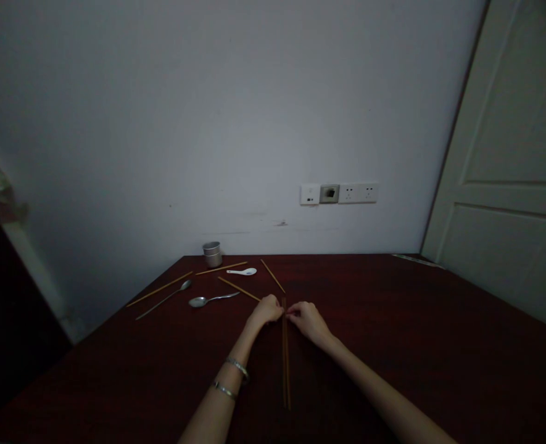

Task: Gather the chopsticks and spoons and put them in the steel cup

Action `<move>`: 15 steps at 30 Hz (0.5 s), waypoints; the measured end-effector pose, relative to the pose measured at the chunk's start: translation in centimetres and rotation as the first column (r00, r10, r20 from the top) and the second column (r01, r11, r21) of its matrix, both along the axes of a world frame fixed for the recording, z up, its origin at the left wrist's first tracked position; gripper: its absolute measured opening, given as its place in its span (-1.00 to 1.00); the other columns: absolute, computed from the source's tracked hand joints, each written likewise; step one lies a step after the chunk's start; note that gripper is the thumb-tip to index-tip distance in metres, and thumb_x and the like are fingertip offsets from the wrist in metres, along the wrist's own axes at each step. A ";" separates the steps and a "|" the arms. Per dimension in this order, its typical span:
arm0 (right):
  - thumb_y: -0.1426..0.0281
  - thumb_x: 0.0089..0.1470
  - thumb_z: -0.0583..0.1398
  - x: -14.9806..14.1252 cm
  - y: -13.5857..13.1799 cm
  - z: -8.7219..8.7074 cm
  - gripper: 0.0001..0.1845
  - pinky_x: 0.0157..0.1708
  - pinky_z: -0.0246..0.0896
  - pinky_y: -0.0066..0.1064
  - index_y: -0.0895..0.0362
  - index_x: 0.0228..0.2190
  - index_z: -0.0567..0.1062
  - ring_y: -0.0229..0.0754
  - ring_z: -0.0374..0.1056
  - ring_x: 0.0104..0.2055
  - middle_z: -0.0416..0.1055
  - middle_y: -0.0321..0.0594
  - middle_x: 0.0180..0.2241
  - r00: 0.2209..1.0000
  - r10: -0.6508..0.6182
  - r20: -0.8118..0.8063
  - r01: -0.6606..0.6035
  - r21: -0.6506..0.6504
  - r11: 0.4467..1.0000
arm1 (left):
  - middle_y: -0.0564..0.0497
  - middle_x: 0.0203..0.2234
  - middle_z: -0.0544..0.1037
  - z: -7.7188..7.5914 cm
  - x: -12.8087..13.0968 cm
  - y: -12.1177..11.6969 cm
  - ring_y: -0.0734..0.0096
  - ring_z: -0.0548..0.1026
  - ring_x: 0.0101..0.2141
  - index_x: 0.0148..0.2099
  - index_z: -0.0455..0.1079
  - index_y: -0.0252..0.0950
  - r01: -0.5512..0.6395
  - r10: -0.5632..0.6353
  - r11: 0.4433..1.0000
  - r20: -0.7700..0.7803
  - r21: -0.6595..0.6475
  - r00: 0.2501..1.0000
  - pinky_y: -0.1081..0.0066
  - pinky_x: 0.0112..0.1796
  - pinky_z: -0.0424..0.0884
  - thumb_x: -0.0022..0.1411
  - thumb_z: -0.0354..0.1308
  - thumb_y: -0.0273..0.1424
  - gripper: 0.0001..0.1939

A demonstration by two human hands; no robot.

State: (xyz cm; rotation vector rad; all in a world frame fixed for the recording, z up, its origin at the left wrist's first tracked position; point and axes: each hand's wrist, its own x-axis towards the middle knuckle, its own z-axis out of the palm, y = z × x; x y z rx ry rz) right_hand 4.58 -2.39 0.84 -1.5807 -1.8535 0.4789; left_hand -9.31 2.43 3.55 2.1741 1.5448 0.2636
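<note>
Our bench (393, 333) carries everything. Our left hand (269, 309) and right hand (306, 319) meet at the twelve o'clock end of two chopsticks (285, 357), fingers drawn close — we cannot tell whether either grip has hold. The work looks partway: these two run together toward six, while four loose chopsticks (240, 289) lie apart between our nine and twelve, near the cup (212, 254) and spoons (198, 302).

Both bare arms slant inward toward the far edge of the table (406, 296) — the left arm (224, 385) steeper, the right arm (374, 377) more sideways. The left hand (268, 310) bends inward, back uppermost; the right hand (308, 319) faces it closely, fingers (297, 308) curled — their grip too small to read.
</note>
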 end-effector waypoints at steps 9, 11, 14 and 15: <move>0.38 -0.11 0.11 0.4 0.4 0.2 -0.77 -0.39 0.17 -0.49 0.16 -0.42 0.55 -0.20 0.39 -0.38 0.50 -0.17 -0.43 0.994 0.054 -0.091 -0.058 -0.032 0.998 | 0.07 -0.79 0.30 0.5 -0.2 -0.2 0.55 0.21 -0.76 -0.60 0.36 -0.37 -0.074 0.080 0.996 0.131 -0.054 0.988 0.52 -0.67 0.09 -0.02 0.01 -0.39 -0.78; 0.38 -0.11 0.11 0.5 0.8 0.5 -0.77 -0.41 0.17 -0.49 0.17 -0.43 0.55 -0.20 0.39 -0.40 0.50 -0.17 -0.46 0.991 0.061 -0.118 -0.065 -0.034 0.997 | 0.09 -0.81 0.28 0.9 -0.3 0.0 0.57 0.20 -0.76 -0.62 0.34 -0.37 -0.088 0.092 0.996 0.188 -0.033 0.978 0.53 -0.67 0.08 -0.02 0.00 -0.40 -0.77; 0.38 -0.13 0.11 0.2 1.7 1.1 -0.77 -0.44 0.15 -0.49 0.19 -0.44 0.54 -0.20 0.38 -0.42 0.49 -0.17 -0.48 0.989 0.072 -0.128 -0.076 -0.025 0.997 | 0.10 -0.81 0.29 2.3 -0.7 0.6 0.58 0.20 -0.74 -0.62 0.36 -0.37 -0.064 0.062 0.998 0.264 0.002 0.963 0.55 -0.64 0.09 -0.01 0.00 -0.38 -0.76; 0.38 -0.13 0.12 -0.1 2.1 1.3 -0.77 -0.45 0.15 -0.49 0.19 -0.45 0.54 -0.20 0.38 -0.43 0.49 -0.17 -0.48 0.989 0.078 -0.123 -0.081 -0.021 0.996 | 0.10 -0.81 0.29 3.0 -0.9 0.8 0.58 0.22 -0.73 -0.61 0.36 -0.37 -0.053 0.047 0.999 0.282 0.011 0.958 0.55 -0.63 0.10 -0.01 0.00 -0.37 -0.76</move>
